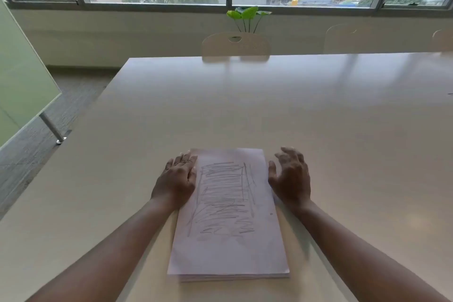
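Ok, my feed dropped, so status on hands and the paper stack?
Left hand open, against paper stack left edge. Right hand open, beside right edge, contact unclear. Stack flat on table, top sheet scribbled. Nothing blocking.

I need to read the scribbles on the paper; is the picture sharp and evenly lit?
Head view: the paper stack is blurred, the right hand smeared more than the left hand; daylight glares off the far table; the wide lens bows the window frame.

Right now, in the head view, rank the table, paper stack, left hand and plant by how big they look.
Largest to smallest:
table
paper stack
left hand
plant
The plant stands far from the camera, so its real size is unsure.
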`<state>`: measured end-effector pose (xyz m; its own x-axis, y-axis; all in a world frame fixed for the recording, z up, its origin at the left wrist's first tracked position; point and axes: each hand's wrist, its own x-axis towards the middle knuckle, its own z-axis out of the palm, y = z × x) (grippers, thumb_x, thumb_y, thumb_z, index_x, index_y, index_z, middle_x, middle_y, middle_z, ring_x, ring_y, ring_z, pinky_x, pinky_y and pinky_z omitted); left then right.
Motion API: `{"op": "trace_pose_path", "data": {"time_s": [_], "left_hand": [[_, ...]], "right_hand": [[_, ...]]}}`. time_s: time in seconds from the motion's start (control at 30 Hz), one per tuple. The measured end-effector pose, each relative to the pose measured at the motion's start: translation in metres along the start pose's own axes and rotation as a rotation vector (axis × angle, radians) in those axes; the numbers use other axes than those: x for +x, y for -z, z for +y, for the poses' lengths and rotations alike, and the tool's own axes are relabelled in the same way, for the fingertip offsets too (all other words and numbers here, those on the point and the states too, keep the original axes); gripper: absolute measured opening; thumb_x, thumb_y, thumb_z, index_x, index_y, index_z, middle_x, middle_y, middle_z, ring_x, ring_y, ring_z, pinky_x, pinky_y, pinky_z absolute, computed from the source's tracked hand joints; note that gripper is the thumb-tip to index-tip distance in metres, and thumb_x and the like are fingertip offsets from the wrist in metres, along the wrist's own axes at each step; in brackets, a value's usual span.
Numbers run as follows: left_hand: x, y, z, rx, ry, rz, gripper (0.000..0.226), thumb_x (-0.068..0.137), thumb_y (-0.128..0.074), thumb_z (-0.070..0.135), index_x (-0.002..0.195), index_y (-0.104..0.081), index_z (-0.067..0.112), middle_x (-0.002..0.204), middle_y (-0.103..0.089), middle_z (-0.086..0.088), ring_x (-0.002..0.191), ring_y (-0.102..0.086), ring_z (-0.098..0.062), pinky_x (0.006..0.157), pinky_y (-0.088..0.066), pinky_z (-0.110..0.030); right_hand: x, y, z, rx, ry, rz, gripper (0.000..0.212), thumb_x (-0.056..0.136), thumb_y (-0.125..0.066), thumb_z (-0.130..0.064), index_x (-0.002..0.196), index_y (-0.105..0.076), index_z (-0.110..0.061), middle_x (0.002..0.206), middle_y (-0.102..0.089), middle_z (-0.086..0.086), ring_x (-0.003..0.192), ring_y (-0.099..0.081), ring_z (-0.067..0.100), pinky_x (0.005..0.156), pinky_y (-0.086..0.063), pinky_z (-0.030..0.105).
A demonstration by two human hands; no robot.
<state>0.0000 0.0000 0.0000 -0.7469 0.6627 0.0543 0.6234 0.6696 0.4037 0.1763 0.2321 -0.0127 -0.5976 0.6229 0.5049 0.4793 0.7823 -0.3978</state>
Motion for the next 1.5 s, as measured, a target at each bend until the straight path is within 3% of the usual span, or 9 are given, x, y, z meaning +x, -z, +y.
{"op": "trace_pose_path", "data": {"time_s": [0.27,0.43,0.6,0.77,0.9,0.97,1.1,1.17,1.5], "left_hand": [[0.001,-0.001,-0.003,-0.032,0.011,0.019,0.051,0.110,-0.031,0.026,0.161,-0.034,0.022,0.170,-0.022,0.005,0.158,-0.013,-0.010,0.126,-0.003,-0.026],[-0.002,0.000,0.001,-0.037,0.030,0.023,0.051,0.110,-0.031,0.026,0.161,-0.034,0.024,0.169,-0.022,0.007,0.157,-0.013,-0.010,0.126,-0.003,-0.025],[-0.003,0.000,0.000,-0.036,0.028,0.019,0.052,0.109,-0.031,0.026,0.161,-0.033,0.024,0.169,-0.023,0.005,0.157,-0.014,-0.009,0.126,-0.003,-0.025],[-0.003,0.000,0.000,-0.037,0.030,0.021,0.052,0.109,-0.031,0.025,0.160,-0.034,0.025,0.169,-0.023,0.008,0.157,-0.014,-0.010,0.127,-0.005,-0.027],[-0.004,-0.001,0.000,-0.049,0.035,0.034,0.053,0.108,-0.032,0.020,0.160,-0.036,0.023,0.169,-0.025,0.005,0.157,-0.016,-0.011,0.126,-0.005,-0.026],[-0.004,-0.001,0.000,-0.060,0.040,0.039,0.055,0.106,-0.031,0.015,0.160,-0.036,0.024,0.169,-0.026,0.005,0.157,-0.016,-0.011,0.126,-0.005,-0.025],[-0.004,-0.002,-0.002,-0.072,0.042,0.055,0.060,0.102,-0.031,0.009,0.159,-0.037,0.025,0.168,-0.026,0.007,0.157,-0.017,-0.010,0.127,-0.006,-0.025],[-0.004,-0.003,-0.003,-0.075,0.043,0.060,0.062,0.101,-0.030,0.009,0.159,-0.037,0.026,0.169,-0.026,0.007,0.157,-0.017,-0.010,0.128,-0.008,-0.027],[-0.007,0.000,0.001,-0.069,0.037,0.073,0.062,0.101,-0.031,0.008,0.160,-0.034,0.023,0.169,-0.025,0.005,0.157,-0.016,-0.010,0.126,-0.005,-0.025]], "right_hand": [[0.017,-0.002,0.008,-0.007,-0.234,-0.044,0.020,0.088,-0.062,-0.012,0.103,-0.074,-0.010,0.125,-0.064,0.018,0.116,-0.053,0.039,0.093,-0.040,0.046],[0.020,-0.006,0.010,0.066,-0.234,0.027,0.019,0.084,-0.062,-0.002,0.097,-0.075,-0.005,0.105,-0.072,0.017,0.100,-0.061,0.042,0.087,-0.046,0.042],[0.022,-0.007,0.011,0.116,-0.204,0.071,0.017,0.080,-0.058,0.004,0.088,-0.072,-0.001,0.088,-0.072,0.019,0.081,-0.066,0.038,0.082,-0.036,0.032],[0.021,0.009,-0.015,0.318,-0.223,0.097,0.015,0.086,-0.061,0.002,0.093,-0.073,-0.002,0.090,-0.075,0.014,0.081,-0.068,0.034,0.081,-0.044,0.028],[0.021,0.024,-0.046,0.580,-0.356,-0.091,0.021,0.091,-0.068,-0.014,0.111,-0.070,-0.011,0.097,-0.075,0.001,0.086,-0.071,0.014,0.080,-0.054,0.020],[0.018,0.028,-0.061,0.769,-0.446,-0.238,0.028,0.091,-0.070,-0.016,0.119,-0.067,-0.016,0.100,-0.073,-0.001,0.087,-0.070,0.012,0.081,-0.058,0.027],[0.011,0.038,-0.087,1.238,-0.636,-0.504,0.034,0.094,-0.058,0.007,0.125,-0.062,-0.007,0.099,-0.061,0.007,0.091,-0.063,0.020,0.095,-0.055,0.036],[0.009,0.041,-0.092,1.421,-0.740,-0.606,0.037,0.092,-0.053,0.015,0.124,-0.062,-0.001,0.097,-0.056,0.012,0.093,-0.061,0.023,0.094,-0.056,0.036],[-0.004,0.044,-0.100,1.696,-0.907,-0.724,0.026,0.094,-0.054,0.011,0.119,-0.055,0.009,0.094,-0.066,0.022,0.097,-0.069,0.033,0.091,-0.057,0.035]]}}
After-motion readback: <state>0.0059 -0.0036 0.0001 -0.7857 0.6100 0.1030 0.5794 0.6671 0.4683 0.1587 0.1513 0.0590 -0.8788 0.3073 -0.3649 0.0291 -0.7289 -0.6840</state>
